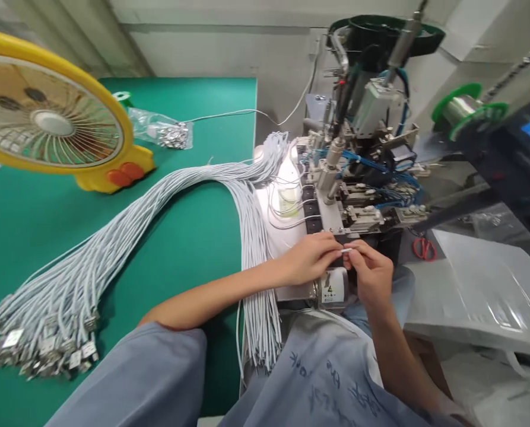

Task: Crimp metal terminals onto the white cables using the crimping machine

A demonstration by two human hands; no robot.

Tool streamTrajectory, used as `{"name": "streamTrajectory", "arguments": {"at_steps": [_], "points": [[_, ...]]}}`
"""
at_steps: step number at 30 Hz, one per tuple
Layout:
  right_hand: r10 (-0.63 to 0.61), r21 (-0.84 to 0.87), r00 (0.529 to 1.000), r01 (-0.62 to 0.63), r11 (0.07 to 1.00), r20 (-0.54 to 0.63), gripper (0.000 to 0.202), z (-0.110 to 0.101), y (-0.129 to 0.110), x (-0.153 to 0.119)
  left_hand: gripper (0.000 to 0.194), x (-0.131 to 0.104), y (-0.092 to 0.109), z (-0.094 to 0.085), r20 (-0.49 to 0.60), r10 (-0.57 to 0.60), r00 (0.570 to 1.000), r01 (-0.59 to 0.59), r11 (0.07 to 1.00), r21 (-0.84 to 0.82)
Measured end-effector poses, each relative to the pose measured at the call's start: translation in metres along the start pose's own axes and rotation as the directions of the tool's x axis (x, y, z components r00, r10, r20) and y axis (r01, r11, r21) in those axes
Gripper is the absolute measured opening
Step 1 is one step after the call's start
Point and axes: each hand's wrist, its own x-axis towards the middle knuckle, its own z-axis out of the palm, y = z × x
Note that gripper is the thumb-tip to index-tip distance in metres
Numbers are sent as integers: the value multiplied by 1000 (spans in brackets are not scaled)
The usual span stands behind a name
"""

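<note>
Just right of the middle of the frame, the left hand [316, 256] and the right hand [372, 270] both pinch a little white cable end [346, 250], which lies nearly sideways between them, just below the machine [333, 173].

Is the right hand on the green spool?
No, the right hand pinches a small white piece beside the left hand, well away from the green spool.
</note>
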Motion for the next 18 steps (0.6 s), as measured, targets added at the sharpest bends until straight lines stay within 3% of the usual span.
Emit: {"name": "streamTrajectory", "arguments": {"at_steps": [8, 11, 18], "points": [[-1, -82, 997, -5, 997, -72, 12, -8, 12, -19, 20, -4, -6, 8, 115, -24, 993, 4, 986, 167], [-41, -87, 991, 29, 996, -131, 8, -5, 13, -23, 11, -4, -3, 5, 163, 13, 987, -50, 973, 224], [-191, -195, 947, 143, 970, -258, 6, -3, 18, -30, 3, -6, -2, 2, 101, 117, 988, -132, 978, 162]]}}
